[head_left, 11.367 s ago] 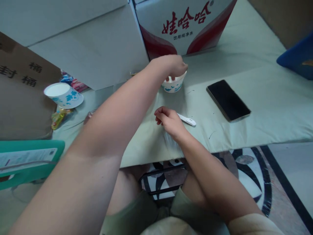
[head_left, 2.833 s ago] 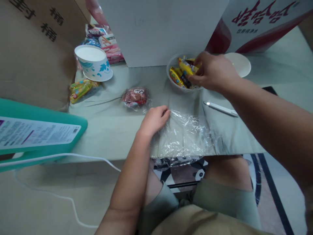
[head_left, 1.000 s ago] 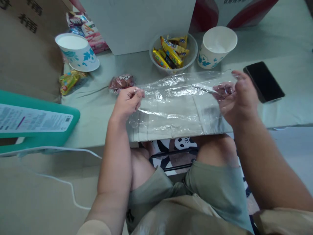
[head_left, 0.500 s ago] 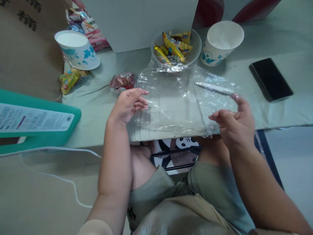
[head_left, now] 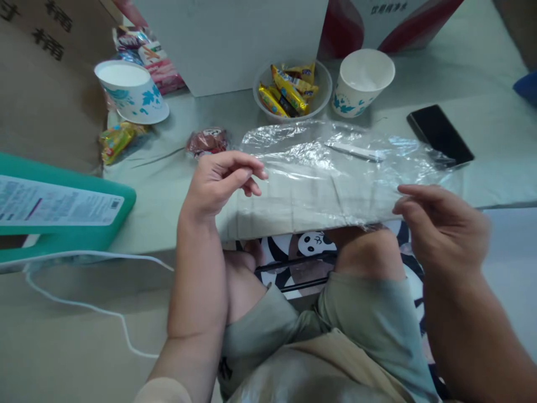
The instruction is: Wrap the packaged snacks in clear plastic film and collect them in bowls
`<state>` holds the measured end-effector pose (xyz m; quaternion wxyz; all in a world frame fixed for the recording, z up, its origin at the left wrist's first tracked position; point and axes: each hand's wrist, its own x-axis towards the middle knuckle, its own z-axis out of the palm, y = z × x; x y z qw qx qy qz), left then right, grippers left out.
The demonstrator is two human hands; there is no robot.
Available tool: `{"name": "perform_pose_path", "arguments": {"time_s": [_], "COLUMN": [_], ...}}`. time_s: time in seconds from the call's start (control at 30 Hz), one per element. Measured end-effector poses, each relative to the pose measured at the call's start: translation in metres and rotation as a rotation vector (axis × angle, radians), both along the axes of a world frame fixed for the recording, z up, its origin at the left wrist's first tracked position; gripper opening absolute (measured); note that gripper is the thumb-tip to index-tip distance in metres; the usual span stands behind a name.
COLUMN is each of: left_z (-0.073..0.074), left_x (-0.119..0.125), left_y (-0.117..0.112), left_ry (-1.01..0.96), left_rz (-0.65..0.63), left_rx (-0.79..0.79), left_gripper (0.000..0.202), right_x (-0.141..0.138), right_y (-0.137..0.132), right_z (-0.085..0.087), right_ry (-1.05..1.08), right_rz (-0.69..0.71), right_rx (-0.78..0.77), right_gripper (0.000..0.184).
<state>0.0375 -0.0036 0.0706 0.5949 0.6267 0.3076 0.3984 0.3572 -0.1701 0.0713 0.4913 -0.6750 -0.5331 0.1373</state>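
Note:
A sheet of clear plastic film [head_left: 319, 179] lies stretched over the pale green tabletop [head_left: 168, 184] in front of me. My left hand [head_left: 218, 179] pinches the film's left edge between thumb and fingers. At the right, my right hand [head_left: 440, 224] is closed on the film's near right edge, just off the table's front. Under the film lies a white pen-like tool [head_left: 354, 151]. Behind the film stand a bowl of yellow-wrapped candies [head_left: 291, 89] and an upright paper cup [head_left: 363, 81].
A black phone [head_left: 440, 134] lies at the right, its near end under the film. A red-wrapped snack [head_left: 207, 140], an upturned paper cup [head_left: 130, 92] and a yellow-green packet [head_left: 115, 140] sit left. A green box [head_left: 62, 207], a white cable [head_left: 84, 302] and cardboard boxes [head_left: 42, 84] surround them.
The film is drawn out wider to the right, now reaching the phone. My right hand has moved right and toward me; my left hand stays at the left edge.

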Motion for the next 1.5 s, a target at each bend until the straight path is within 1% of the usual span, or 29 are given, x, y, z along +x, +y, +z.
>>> {"name": "perform_pose_path", "arguments": {"time_s": [0.1,0.13,0.2,0.27,0.33,0.4,0.43,0.5,0.57,0.6,0.63,0.7,0.77,0.83,0.9,0.97,1.0,1.03,1.1,1.13,1.17,1.2,1.23,1.27,1.3,1.37,1.4,1.47,1.5], "left_z": [0.000,-0.001,-0.004,-0.006,-0.007,-0.005,-0.003,0.000,0.003,0.004,0.004,0.003,0.001,-0.002,-0.004,-0.005,-0.005,-0.005,-0.002,0.000,0.002,0.006,0.010,0.014,0.018,0.024,0.025,0.020,0.015], "left_x": [0.002,0.003,0.005,0.006,0.007,0.007,0.007,0.007,0.009,0.010,0.012,0.014,0.015,0.015,0.013,0.011,0.011,0.010,0.010,0.010,0.010,0.009,0.008,0.007,0.005,0.001,-0.001,0.000,0.002], "left_y": [0.002,0.004,0.007,0.010,0.011,0.010,0.008,0.004,0.002,0.001,0.001,0.002,0.005,0.007,0.009,0.009,0.008,0.007,0.005,0.004,0.002,0.000,-0.002,-0.004,-0.006,-0.009,-0.009,-0.009,-0.008], "left_ry": [0.108,0.179,0.338,0.474,0.529,0.481,0.430,0.306,0.174,0.118,0.077,0.057,0.110,0.194,0.274,0.336,0.356,0.365,0.360,0.347,0.327,0.299,0.260,0.205,0.134,-0.066,-0.179,-0.334,-0.345], "left_rz": [0.075,0.098,0.143,0.192,0.230,0.248,0.247,0.232,0.226,0.225,0.227,0.237,0.252,0.265,0.258,0.218,0.181,0.134,0.032,-0.019,-0.066,-0.108,-0.144,-0.176,-0.207,-0.203,-0.157,-0.047,-0.030], "left_rx": [0.061,0.076,0.132,0.240,0.340,0.352,0.321,0.216,0.081,0.011,-0.052,-0.147,-0.200,-0.241,-0.278,-0.301,-0.309,-0.318,-0.331,-0.337,-0.341,-0.344,-0.344,-0.339,-0.329,-0.300,-0.296,-0.341,-0.387], "left_gripper": [0.038,0.043,0.032,0.013,0.010,0.014,0.018,0.029,0.038,0.040,0.041,0.040,0.033,0.029,0.029,0.030,0.030,0.030,0.030,0.030,0.031,0.031,0.032,0.033,0.034,0.036,0.037,0.040,0.045], "right_x": [0.012,0.015,0.016,0.015,0.013,0.012,0.011,0.011,0.010,0.008,0.006,0.002,0.001,0.003,0.007,0.008,0.006,0.001,-0.018,-0.030,-0.044,-0.058,-0.072,-0.083,-0.092,-0.103,-0.106,-0.106,-0.105], "right_y": [-0.004,-0.004,-0.003,-0.001,0.000,-0.001,-0.001,-0.003,-0.003,-0.002,0.000,0.002,0.004,0.003,0.004,0.010,0.017,0.026,0.051,0.065,0.078,0.090,0.099,0.105,0.107,0.103,0.098,0.089,0.085], "right_z": [-0.001,-0.003,-0.007,-0.011,-0.013,-0.012,-0.011,-0.007,-0.003,-0.002,-0.002,-0.007,-0.018,-0.031,-0.042,-0.044,-0.043,-0.039,-0.030,-0.025,-0.021,-0.018,-0.015,-0.013,-0.011,-0.010,-0.010,-0.012,-0.015], "right_ry": [-0.128,-0.207,-0.351,-0.419,-0.429,-0.434,-0.431,-0.378,-0.236,-0.147,-0.064,0.078,0.220,0.316,0.287,0.230,0.225,0.237,0.266,0.272,0.270,0.243,0.201,0.170,0.172,0.290,0.386,0.551,0.598], "right_rz": [0.119,0.141,0.111,0.011,-0.077,-0.099,-0.057,0.126,0.320,0.366,0.359,0.249,0.157,0.111,0.032,-0.012,0.022,0.103,0.358,0.503,0.643,0.772,0.879,0.973,1.036,1.068,1.031,0.870,0.768], "right_rx": [-0.025,-0.017,0.007,0.052,0.065,0.022,0.005,-0.013,-0.036,-0.075,-0.124,-0.219,-0.310,-0.380,-0.368,-0.289,-0.255,-0.239,-0.259,-0.288,-0.351,-0.430,-0.500,-0.556,-0.598,-0.631,-0.621,-0.560,-0.518], "right_gripper": [0.042,0.042,0.026,0.008,0.007,0.010,0.011,0.012,0.018,0.021,0.024,0.023,0.020,0.023,0.029,0.031,0.031,0.033,0.044,0.055,0.066,0.069,0.055,0.035,0.021,0.019,0.021,0.029,0.033]}}
